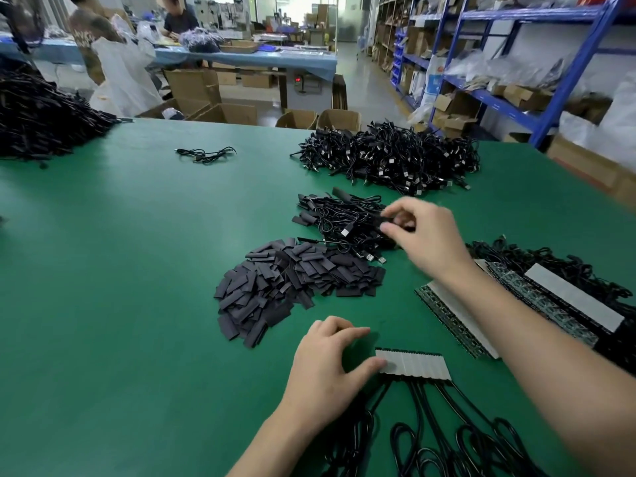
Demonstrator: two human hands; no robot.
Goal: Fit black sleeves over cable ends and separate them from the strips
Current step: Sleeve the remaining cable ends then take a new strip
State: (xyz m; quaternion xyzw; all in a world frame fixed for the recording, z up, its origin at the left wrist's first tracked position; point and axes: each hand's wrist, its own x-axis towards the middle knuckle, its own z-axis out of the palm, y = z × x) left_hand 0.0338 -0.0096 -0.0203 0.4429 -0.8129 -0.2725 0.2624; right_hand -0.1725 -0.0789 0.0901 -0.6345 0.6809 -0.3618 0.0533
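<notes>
A pile of flat black sleeves point(285, 287) lies mid-table on the green mat. Just beyond it sits a small heap of sleeved cables point(340, 215). My right hand point(423, 235) reaches over that heap and pinches a black sleeved cable end between thumb and fingers. Near the front edge, my left hand point(330, 370) rests on the mat, its thumb touching the left end of a short strip point(413, 364) with white backing. Several black cables point(447, 435) run from this strip toward me.
A big tangle of USB cables point(395, 160) lies at the far side. More long strips point(516, 297) with cables lie at the right. A large black heap point(41, 122) fills the far left corner; a loose cable point(206, 154) lies nearby. Shelving stands at the right.
</notes>
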